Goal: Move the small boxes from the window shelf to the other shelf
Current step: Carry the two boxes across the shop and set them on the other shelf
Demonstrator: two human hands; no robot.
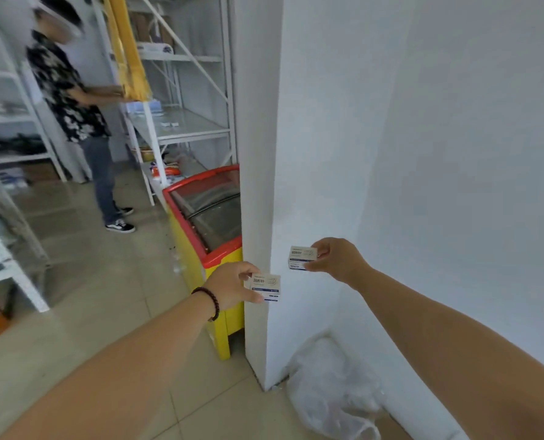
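Left hand (229, 285) gripping white blue-striped box (266, 288), right hand (337, 258) another (302, 257)

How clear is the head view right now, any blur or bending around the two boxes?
Head view: the box in the left hand and the one in the right hand are fairly sharp, print partly readable; the shelves and edges look soft; wide-angle lens bends the forearms; light is even, no glare.
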